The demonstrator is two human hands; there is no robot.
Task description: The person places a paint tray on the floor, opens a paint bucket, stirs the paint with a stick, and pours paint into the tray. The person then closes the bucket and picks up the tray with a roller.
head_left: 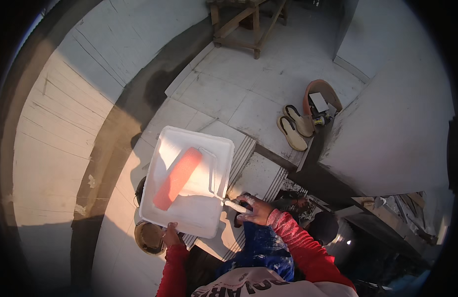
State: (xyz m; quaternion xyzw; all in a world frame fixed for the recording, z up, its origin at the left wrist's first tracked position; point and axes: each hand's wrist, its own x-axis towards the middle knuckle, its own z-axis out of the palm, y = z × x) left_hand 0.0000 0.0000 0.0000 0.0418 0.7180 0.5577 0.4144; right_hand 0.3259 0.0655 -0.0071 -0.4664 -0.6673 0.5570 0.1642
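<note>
A white paint tray (205,214) is held out in front of me, with white paint inside it. My left hand (172,236) grips its near edge, the thumb over the rim and the other fingers hidden below. Lying slantwise in the tray is a paint roller (177,179) with a fluffy pink-orange sleeve and a bent wire frame. The paint-smeared handle (236,206) sticks out past the tray's right side, and my right hand (258,210) is closed around its end.
Grooved steps (258,173) lie under and right of the tray. A round bucket (150,238) stands partly beneath it. Beyond are a pair of pale shoes (294,129), an orange tub (309,93) holding odds and ends, and a wooden trestle (239,43). Cracked wall (65,109) curves along the left.
</note>
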